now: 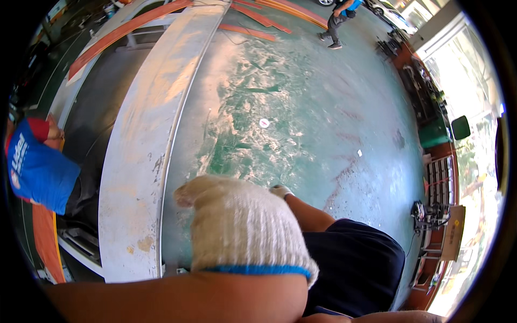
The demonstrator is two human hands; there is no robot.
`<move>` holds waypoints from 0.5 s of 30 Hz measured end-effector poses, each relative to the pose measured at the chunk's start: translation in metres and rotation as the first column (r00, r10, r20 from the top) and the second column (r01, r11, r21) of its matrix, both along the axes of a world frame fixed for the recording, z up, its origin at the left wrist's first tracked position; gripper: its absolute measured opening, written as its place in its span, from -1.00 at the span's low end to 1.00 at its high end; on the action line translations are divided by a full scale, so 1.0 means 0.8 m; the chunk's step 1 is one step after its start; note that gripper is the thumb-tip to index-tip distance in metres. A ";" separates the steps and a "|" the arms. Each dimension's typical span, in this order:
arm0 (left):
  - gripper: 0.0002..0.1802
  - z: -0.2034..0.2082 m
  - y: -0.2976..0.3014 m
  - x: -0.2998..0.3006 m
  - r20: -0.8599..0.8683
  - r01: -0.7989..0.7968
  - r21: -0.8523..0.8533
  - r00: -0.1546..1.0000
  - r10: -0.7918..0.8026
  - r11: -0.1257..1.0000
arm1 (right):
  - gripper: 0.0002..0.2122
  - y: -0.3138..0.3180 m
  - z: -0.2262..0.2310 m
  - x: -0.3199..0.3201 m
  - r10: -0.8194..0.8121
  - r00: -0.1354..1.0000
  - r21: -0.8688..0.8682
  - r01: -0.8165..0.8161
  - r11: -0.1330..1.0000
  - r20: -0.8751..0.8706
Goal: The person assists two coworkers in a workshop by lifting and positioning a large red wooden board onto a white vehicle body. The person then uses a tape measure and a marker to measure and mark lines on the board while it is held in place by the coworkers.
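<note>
My left hand is close in the lower middle, in an off-white knitted glove with a blue-edged cuff. Its back faces me, rounded and bent over, with a brownish stained tip poking out to the left. The hand looks closed; most of its fingers are hidden, so what it holds, if anything, does not show. Nearest to it on the left lies a long pale grey panel, scuffed and coated with tan dust, with a gap between hand and panel. Only a sliver of my right forearm shows at the lower right; my right hand is out of view.
A co-worker in a blue shirt bends beyond the panel, beside an orange strip. Another person walks at the far right. Orange boards lie at the back. Tan dust covers the green floor. Shelves line the right.
</note>
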State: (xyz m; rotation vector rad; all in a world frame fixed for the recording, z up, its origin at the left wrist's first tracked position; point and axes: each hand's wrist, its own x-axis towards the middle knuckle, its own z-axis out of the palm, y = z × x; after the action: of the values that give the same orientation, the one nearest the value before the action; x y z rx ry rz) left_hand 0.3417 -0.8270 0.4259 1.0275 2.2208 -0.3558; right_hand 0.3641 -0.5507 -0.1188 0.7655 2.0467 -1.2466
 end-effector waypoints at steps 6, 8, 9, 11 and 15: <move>-0.63 -0.019 0.061 -0.021 -0.038 -0.011 -0.097 0.999 0.008 0.995 | -0.66 0.010 0.010 -0.039 -0.066 0.998 -0.097 0.066 0.993 0.008; -0.67 -0.022 0.073 -0.035 -0.055 -0.019 -0.073 0.998 0.015 0.997 | -0.65 0.043 -0.025 -0.036 0.045 0.995 0.004 -0.045 0.999 0.093; -0.69 -0.023 0.076 -0.044 -0.065 -0.029 -0.062 0.998 0.025 0.998 | -0.64 0.063 -0.051 -0.033 0.101 0.985 0.050 -0.109 0.993 0.138; -0.72 -0.020 0.072 -0.060 -0.098 -0.075 -0.060 0.993 0.069 0.995 | -0.75 0.126 -0.097 -0.028 0.930 0.201 0.376 -0.923 0.075 0.307; -0.77 -0.019 0.034 -0.068 -0.157 -0.324 -0.194 0.942 0.296 0.926 | -0.84 0.124 -0.124 -0.011 -0.017 0.888 0.053 -0.008 0.999 0.459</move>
State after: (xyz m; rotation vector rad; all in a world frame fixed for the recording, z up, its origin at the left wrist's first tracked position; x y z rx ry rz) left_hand 0.2874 -0.7996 0.4109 0.5377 2.3475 -0.5182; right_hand 0.3556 -0.4511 -0.2181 0.9853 1.6907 -0.9046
